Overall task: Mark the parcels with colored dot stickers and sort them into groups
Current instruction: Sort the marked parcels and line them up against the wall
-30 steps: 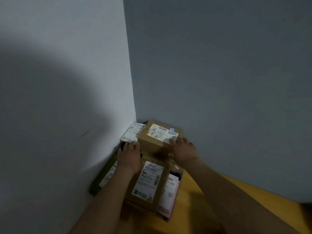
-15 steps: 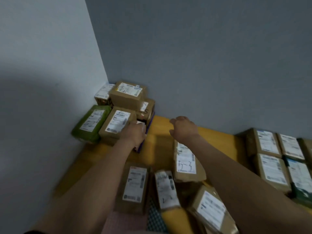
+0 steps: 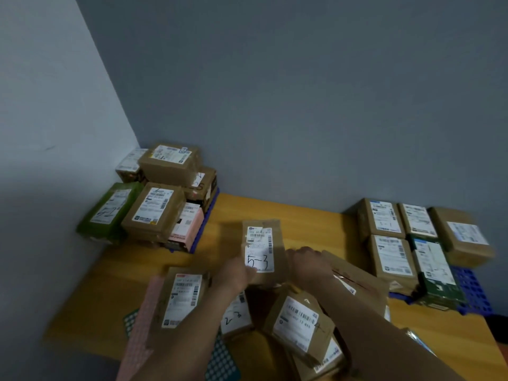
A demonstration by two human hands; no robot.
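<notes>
A brown parcel (image 3: 261,248) with a white label marked "5-3" is tilted up above the yellow table (image 3: 308,218). My left hand (image 3: 233,273) grips its lower left edge, thumb on the label. My right hand (image 3: 308,264) holds its right edge with curled fingers, blurred. Loose parcels lie below my arms: one with a label (image 3: 184,298), one marked "2-3" (image 3: 236,317), another brown one (image 3: 299,323). A pink sticker sheet (image 3: 143,325) and a green dotted sheet (image 3: 222,361) lie partly under them.
A stacked group of parcels (image 3: 159,207), with a green one (image 3: 110,213), fills the left wall corner. A second group (image 3: 412,243) sits at the right on a blue pallet (image 3: 472,292). Grey walls close the back and left.
My hands left the corner stack and came back to the table's middle. The view swung right and down. The "5-3" parcel, lying flat before, is now raised between both hands.
</notes>
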